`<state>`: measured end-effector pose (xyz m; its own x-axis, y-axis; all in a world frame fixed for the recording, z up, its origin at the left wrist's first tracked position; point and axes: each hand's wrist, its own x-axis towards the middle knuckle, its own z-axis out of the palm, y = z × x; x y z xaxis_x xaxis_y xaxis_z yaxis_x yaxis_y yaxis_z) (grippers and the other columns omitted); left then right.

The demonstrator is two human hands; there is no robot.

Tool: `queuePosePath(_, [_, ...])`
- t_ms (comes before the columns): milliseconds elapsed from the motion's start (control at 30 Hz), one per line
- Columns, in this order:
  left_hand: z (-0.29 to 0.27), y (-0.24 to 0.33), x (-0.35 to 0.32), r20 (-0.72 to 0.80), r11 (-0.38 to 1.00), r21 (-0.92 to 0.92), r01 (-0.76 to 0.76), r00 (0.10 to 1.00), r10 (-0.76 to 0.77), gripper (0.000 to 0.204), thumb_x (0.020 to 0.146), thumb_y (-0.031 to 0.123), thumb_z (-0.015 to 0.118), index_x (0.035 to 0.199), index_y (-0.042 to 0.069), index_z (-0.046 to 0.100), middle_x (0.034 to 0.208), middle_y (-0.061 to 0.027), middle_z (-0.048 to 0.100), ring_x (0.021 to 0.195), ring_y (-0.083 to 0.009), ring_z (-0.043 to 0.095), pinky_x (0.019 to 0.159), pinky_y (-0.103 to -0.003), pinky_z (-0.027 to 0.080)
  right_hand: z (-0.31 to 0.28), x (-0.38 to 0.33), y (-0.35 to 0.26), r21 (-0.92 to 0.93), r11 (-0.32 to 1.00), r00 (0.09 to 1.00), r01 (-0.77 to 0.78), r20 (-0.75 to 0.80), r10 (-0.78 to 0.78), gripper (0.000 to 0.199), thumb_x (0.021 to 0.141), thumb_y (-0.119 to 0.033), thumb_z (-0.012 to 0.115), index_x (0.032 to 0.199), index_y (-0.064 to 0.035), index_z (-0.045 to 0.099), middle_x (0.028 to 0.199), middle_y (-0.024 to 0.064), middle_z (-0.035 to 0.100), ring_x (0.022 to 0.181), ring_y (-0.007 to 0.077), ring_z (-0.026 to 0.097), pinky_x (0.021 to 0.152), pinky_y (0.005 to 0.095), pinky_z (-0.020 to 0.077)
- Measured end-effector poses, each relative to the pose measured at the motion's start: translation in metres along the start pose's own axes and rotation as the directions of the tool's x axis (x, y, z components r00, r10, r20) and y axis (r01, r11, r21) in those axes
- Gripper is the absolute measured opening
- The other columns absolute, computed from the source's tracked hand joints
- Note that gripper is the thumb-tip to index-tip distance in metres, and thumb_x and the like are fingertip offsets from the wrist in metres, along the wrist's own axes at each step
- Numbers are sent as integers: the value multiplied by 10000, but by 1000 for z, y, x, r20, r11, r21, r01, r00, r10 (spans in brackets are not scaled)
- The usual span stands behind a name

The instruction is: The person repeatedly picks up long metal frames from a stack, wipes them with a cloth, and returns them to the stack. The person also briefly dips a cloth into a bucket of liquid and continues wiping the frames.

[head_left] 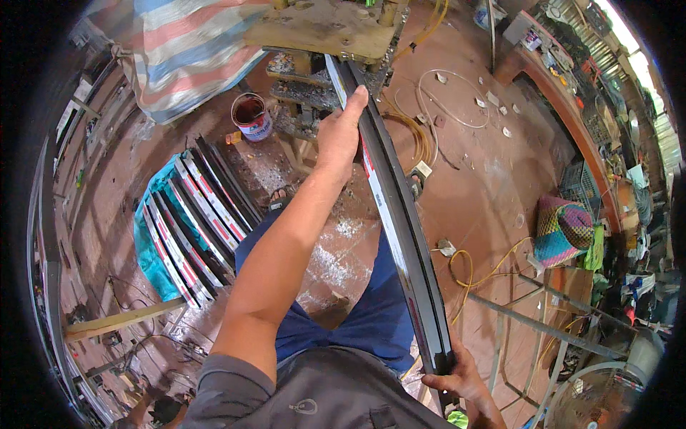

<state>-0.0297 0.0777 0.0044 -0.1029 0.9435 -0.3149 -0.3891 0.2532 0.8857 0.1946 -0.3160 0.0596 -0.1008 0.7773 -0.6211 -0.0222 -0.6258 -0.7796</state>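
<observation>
Above a reddish floor (493, 186), we hold a long black bar (420, 286), its label strip (380, 194) white and red, slanting from a wooden-topped stand (321, 32); our outstretched left hand (341, 136) and nearer right hand (461, 379) grip it, thumbs over, other fingers mostly hidden; a bucket (251, 118) bears a blue-white label (259, 129)

The long bar (401, 214) is looking like smooth, satin metal with a slick label strip (380, 196); the board (321, 32) is showing rough wood; the striped sheet (186, 57) is looking like crinkled plastic; the shirt (343, 386) is showing matt cloth.
</observation>
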Motion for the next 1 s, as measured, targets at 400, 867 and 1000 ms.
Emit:
queuePosePath(400, [-47, -49, -24, 440, 999, 52, -4, 898, -20, 845, 938, 901, 348, 1059, 103, 598, 944, -88, 635, 926, -212, 634, 796, -424, 537, 12, -5, -3, 83, 990, 993, 110, 23, -112, 1082, 727, -72, 881, 1643, -26, 309, 1260, 112, 678, 1080, 200, 683, 938, 365, 574])
queuePosePath(867, [-266, -272, -208, 325, 767, 184, 615, 698, -638, 986, 898, 871, 508, 1454, 57, 508, 1173, -182, 628, 917, -271, 674, 727, -413, 562, 22, -2, -6, -140, 980, 989, 145, -22, -149, 1079, 747, -95, 886, 1652, -29, 302, 1342, 113, 636, 1176, 211, 633, 1017, 370, 513])
queuePosePath(1000, [-264, -268, -202, 306, 827, 181, 532, 769, -561, 967, 908, 838, 543, 1447, 35, 525, 1154, -195, 642, 909, -288, 690, 713, -410, 575, 27, -7, -3, -183, 971, 986, 156, -24, -163, 1079, 752, -101, 887, 1654, -30, 300, 1366, 114, 624, 1203, 214, 618, 1039, 372, 496])
